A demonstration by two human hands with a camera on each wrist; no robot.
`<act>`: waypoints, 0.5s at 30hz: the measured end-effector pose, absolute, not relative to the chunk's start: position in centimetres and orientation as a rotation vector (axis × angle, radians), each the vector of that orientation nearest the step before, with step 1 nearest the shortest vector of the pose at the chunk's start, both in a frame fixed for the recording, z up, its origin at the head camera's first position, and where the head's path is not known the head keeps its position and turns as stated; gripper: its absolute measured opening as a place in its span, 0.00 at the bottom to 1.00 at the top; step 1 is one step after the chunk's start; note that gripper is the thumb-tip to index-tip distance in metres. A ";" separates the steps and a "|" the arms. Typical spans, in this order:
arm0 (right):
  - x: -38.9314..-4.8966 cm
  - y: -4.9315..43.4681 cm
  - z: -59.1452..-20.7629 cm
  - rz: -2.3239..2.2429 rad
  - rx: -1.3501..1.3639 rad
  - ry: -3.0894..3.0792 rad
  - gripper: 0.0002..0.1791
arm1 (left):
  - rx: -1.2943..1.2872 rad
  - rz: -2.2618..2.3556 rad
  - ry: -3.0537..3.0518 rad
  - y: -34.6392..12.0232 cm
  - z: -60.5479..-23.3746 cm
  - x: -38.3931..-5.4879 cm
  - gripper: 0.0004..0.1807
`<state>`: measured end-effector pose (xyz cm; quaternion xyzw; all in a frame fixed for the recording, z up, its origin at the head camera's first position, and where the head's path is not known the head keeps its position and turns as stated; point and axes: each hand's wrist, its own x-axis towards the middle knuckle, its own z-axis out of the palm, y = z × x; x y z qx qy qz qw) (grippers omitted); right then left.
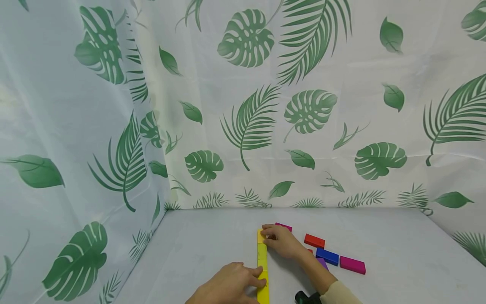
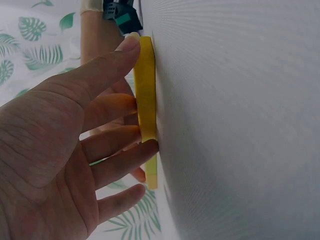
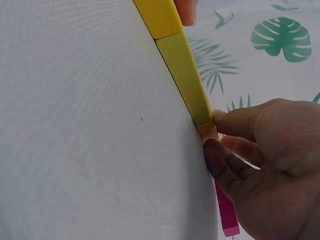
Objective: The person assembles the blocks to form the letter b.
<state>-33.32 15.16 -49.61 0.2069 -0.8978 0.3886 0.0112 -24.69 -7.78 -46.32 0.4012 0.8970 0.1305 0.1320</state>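
Three rectangular blocks lie end to end in a straight row on the table. The nearest is a yellow block (image 1: 263, 293), the middle one a yellow-green block (image 1: 262, 256), the farthest an orange-yellow block (image 1: 260, 237). My left hand (image 1: 231, 283) holds the yellow block from the left, its thumb by the near end and fingers over the top in the left wrist view. The right hand (image 1: 282, 241) pinches the orange-yellow block between thumb and fingers. Just past that hand lies a magenta block (image 3: 226, 210), partly hidden by it in the head view.
Right of the row lie a red block (image 1: 314, 240), a blue block (image 1: 327, 256) and another magenta block (image 1: 352, 264). My right forearm partly covers a purple block (image 1: 322, 262) and a second red piece. Leaf-patterned curtains (image 1: 258, 126) enclose the white table (image 1: 197, 240) at back and sides.
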 end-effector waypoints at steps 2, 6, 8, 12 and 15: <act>-33.3 15.1 -49.6 1.213 0.644 -2.801 0.19 | 1.176 0.379 2.605 -7.8 -46.4 -24.7 0.27; -33.3 15.1 -49.3 1.220 0.625 -2.793 0.20 | 1.223 0.369 2.611 -7.9 -46.5 -24.8 0.27; -33.3 15.1 -49.1 1.211 0.593 -2.787 0.20 | 1.247 0.367 2.617 -8.0 -46.4 -24.8 0.28; -33.4 15.3 -48.7 1.152 0.509 -2.759 0.22 | 1.304 0.370 2.630 -8.2 -46.5 -24.8 0.28; -33.6 15.7 -48.7 1.081 0.472 -2.747 0.23 | 1.307 0.370 2.635 -8.2 -46.5 -24.8 0.28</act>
